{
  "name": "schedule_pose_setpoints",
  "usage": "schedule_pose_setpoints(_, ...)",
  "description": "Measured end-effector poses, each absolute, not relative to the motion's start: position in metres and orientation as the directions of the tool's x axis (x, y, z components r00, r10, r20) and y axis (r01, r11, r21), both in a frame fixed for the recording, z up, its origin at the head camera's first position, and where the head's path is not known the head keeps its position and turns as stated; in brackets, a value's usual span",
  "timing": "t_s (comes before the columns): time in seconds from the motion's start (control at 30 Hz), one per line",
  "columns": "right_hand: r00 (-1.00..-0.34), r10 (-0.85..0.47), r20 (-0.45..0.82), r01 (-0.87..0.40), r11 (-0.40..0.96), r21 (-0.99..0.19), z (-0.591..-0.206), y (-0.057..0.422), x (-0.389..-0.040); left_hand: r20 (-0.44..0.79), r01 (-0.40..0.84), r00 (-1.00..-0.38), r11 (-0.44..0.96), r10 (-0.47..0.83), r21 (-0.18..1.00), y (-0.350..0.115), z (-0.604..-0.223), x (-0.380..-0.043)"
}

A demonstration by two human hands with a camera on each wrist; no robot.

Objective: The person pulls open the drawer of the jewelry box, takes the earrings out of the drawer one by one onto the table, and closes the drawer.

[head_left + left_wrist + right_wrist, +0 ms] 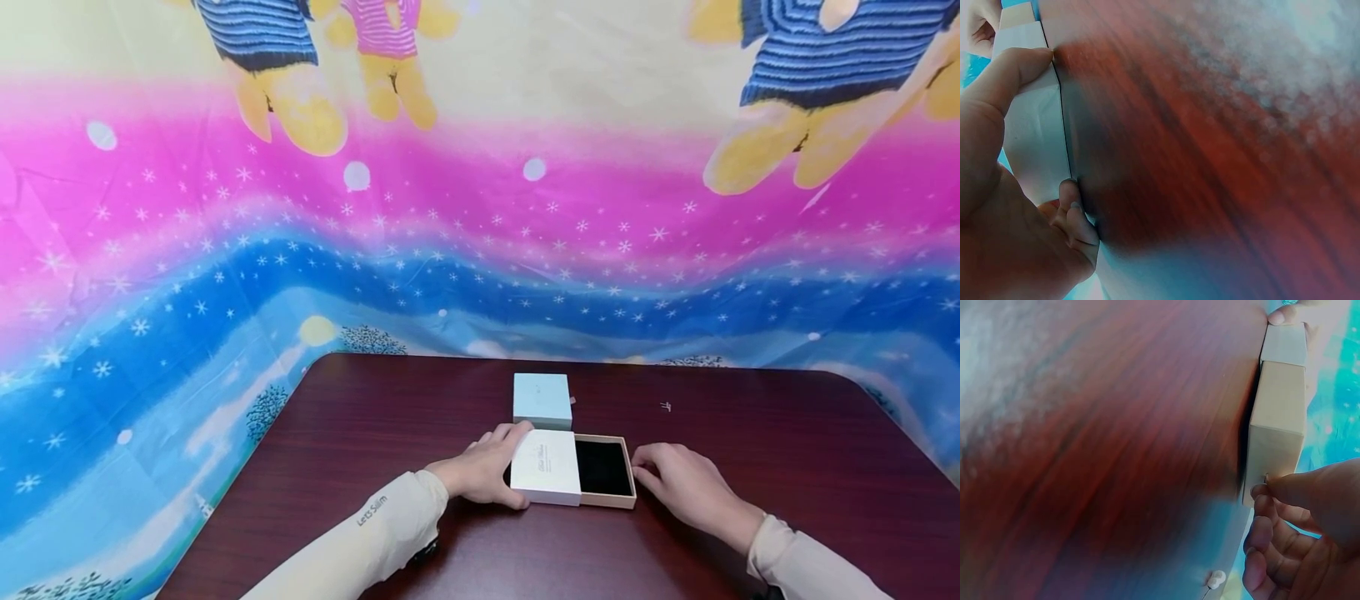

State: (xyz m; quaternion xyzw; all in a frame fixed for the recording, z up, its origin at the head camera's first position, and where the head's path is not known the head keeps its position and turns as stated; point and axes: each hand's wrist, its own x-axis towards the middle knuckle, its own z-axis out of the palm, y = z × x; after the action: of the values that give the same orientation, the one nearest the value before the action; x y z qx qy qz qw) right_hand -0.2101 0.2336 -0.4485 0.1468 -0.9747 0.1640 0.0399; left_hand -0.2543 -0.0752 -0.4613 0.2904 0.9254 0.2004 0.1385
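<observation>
A white drawer-style gift box lies on the table, its white sleeve [545, 467] on the left. Out of the sleeve's right side sticks a tan drawer [628, 492] with a black lining [602, 467]. My left hand [491, 469] grips the sleeve by its left end, thumb at the near edge and fingers at the far one. At the drawer's right end, my right hand [686, 485] pinches a small pull tab between thumb and forefinger; the right wrist view shows this pinch [1266, 481] against the end wall. The tab itself is mostly hidden by the fingertips.
A pale blue box [542, 398] with a small tab on its right side stands just behind the white one. Farther right lies a small pair of earrings [665, 407], with pearl-like ends [1216, 579] in the right wrist view. A printed cloth [480, 208] hangs behind the dark table [375, 417].
</observation>
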Motion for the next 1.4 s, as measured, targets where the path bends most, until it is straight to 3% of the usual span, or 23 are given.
schedule_pose_setpoints(1.4,-0.955,-0.275,0.107,-0.295,0.903,-0.313,-0.448,0.221,-0.212,-0.148,0.477,-0.790,0.749,0.595,0.460,-0.076,-0.459,-0.253)
